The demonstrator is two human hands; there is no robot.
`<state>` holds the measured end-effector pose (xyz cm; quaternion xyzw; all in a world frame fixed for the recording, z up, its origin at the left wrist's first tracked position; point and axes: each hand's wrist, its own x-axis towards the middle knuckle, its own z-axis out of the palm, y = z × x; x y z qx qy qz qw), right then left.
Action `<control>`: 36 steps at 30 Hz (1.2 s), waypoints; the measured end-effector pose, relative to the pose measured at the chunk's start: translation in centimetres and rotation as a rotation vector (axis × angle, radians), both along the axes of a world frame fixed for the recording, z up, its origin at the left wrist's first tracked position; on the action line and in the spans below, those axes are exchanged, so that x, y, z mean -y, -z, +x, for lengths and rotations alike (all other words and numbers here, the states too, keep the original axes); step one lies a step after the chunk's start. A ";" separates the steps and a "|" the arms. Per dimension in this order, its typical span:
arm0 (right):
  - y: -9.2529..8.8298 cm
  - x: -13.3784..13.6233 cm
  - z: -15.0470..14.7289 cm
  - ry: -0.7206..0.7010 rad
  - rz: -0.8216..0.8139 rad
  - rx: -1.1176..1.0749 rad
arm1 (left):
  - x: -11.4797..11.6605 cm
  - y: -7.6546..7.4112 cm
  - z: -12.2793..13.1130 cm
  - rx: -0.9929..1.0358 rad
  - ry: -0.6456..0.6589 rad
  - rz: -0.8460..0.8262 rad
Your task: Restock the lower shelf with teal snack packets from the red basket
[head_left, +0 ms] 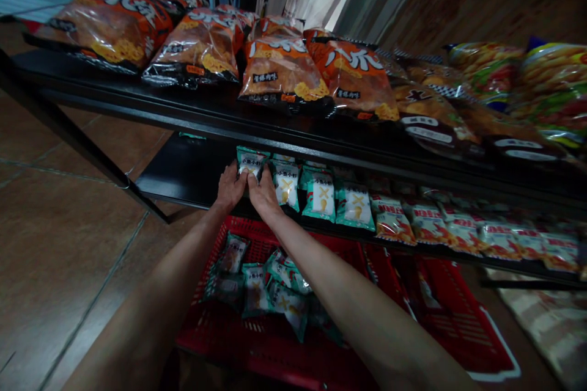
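Both my hands reach to the lower black shelf (183,171). My left hand (230,186) and my right hand (263,192) together grip a small green snack packet (251,162) at the left end of a row of green packets (321,194). The fingers of both hands are closed on its lower edge. Below my arms sits a red basket (257,342) holding several more green packets (257,287).
The upper black shelf (183,111) carries large orange snack bags (279,70). Red small packets (431,223) continue the lower row rightwards. A second red basket (458,324) stands at right. Brown tiled floor (55,244) lies to the left.
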<state>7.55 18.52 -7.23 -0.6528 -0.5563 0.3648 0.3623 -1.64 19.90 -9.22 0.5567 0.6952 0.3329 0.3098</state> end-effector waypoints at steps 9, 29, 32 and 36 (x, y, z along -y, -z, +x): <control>-0.1 -1.1 0.0 0.058 -0.068 0.019 | -0.2 -0.2 -0.2 0.041 -0.017 -0.052; 0.1 -2.4 -0.4 0.081 -0.033 0.033 | -0.2 1.2 0.4 -0.187 -0.018 0.055; 0.3 -2.5 -0.3 0.096 -0.030 0.030 | -0.2 1.2 0.3 -0.191 -0.008 0.060; 0.4 -2.7 -0.3 0.101 -0.076 0.054 | -0.2 1.0 0.3 -0.193 0.001 0.042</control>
